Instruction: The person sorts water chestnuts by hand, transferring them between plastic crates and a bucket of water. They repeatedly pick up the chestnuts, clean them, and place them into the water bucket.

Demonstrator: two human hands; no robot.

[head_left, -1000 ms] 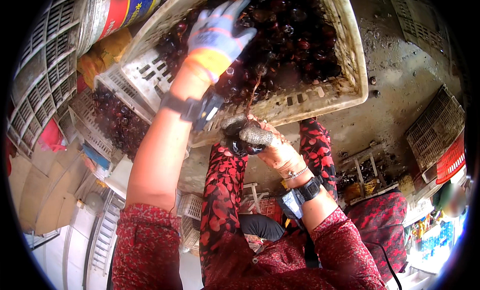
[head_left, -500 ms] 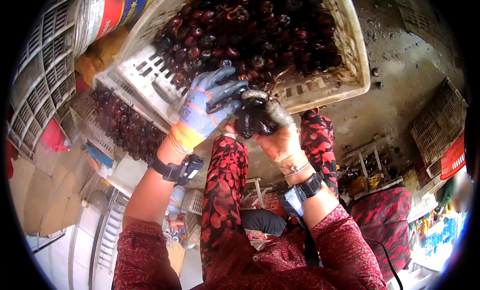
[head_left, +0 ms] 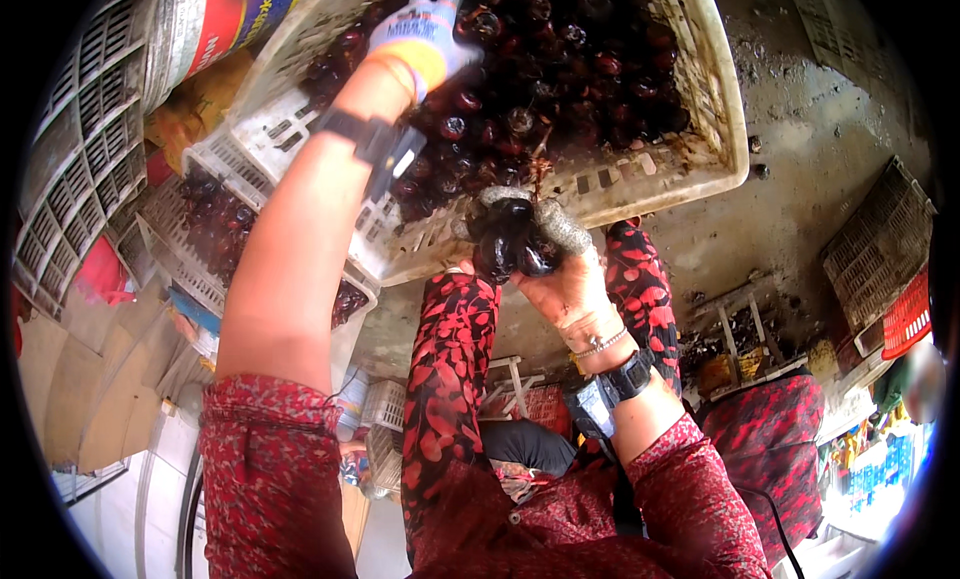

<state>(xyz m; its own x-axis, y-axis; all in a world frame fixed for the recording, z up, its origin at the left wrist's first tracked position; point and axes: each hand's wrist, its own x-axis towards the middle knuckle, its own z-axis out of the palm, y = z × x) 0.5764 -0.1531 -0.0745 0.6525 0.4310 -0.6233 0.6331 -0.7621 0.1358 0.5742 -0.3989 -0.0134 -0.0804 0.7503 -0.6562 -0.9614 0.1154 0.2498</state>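
My left hand (head_left: 425, 34), in a grey-blue glove with an orange cuff, reaches over the large white slatted crate (head_left: 715, 129). Its fingers are spread above a heap of dark, glossy round corms that look like water chestnuts (head_left: 520, 119); no corm shows in its grasp. My right hand (head_left: 565, 289) has grey coverings on some fingers and is otherwise bare. It is closed around a few black, shiny water chestnuts (head_left: 505, 244) in front of the crate's near rim, between my knees. Part of its fingers is hidden behind them.
A second crate of water chestnuts (head_left: 215, 219) sits lower left of the large one. Stacked grey crates (head_left: 85, 109) and a white, red and blue bucket (head_left: 205, 29) stand at far left. On the wet floor at right are a small stool frame (head_left: 750, 329) and a leaning crate (head_left: 880, 249).
My left hand has moved away from my right hand, forward over the heap, and its fingers have spread. My right hand stays nearly in place with its water chestnuts.
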